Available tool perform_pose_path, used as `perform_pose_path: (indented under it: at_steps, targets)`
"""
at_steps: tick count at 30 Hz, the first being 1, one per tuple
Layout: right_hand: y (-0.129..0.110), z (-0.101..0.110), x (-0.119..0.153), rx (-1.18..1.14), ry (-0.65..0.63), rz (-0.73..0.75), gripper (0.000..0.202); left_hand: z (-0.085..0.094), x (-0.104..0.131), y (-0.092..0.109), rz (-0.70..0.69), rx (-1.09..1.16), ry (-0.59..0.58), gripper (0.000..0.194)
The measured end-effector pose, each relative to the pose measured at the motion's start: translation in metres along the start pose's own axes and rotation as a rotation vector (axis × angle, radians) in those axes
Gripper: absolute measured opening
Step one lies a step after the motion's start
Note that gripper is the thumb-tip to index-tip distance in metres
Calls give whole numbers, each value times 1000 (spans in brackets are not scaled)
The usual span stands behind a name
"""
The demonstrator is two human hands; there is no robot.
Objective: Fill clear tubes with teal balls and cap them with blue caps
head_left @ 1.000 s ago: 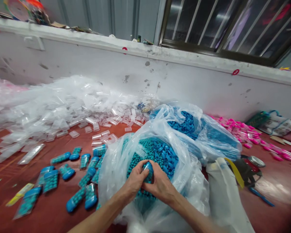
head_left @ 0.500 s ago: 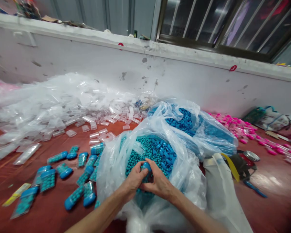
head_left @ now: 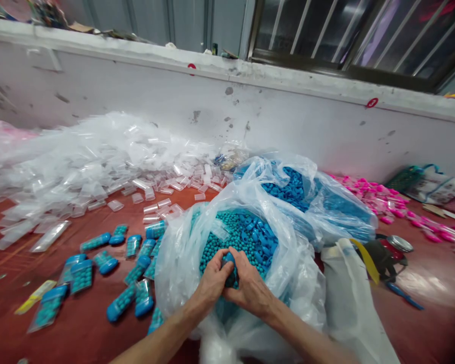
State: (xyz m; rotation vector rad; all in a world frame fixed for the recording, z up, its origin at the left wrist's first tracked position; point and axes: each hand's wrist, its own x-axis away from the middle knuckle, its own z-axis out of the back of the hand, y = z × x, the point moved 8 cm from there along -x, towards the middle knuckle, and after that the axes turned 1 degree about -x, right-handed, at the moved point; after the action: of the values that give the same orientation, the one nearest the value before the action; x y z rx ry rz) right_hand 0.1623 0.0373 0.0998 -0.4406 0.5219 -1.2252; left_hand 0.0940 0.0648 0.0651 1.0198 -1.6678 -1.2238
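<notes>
Both hands meet over an open clear bag of teal beads [head_left: 246, 232] on the red bench [head_left: 79, 328]; left hand [head_left: 212, 284] and right hand [head_left: 250, 289] together grip a blue-capped tube [head_left: 228, 263]; filled tubes [head_left: 125, 298] lie left.

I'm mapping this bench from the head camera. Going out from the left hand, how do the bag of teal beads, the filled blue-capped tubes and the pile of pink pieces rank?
From the left hand:
1. Bag of teal beads, under the hand.
2. Filled blue-capped tubes, to its left on the table.
3. Pile of pink pieces, far right by the wall.
</notes>
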Motion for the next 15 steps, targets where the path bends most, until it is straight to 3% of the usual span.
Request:
perform_pose_path:
  at_steps: [3,10,15]
  targets:
    - [1,6,0,-14,-5,-12,83,-7,2,4,38,79,-107,48]
    - [-2,-2,-1,180,-41,-34,78,-2,0,-3,38,-108,83,28]
    - [-8,-3,-2,-10,-217,21,87,10,14,24,-51,-400,49,26]
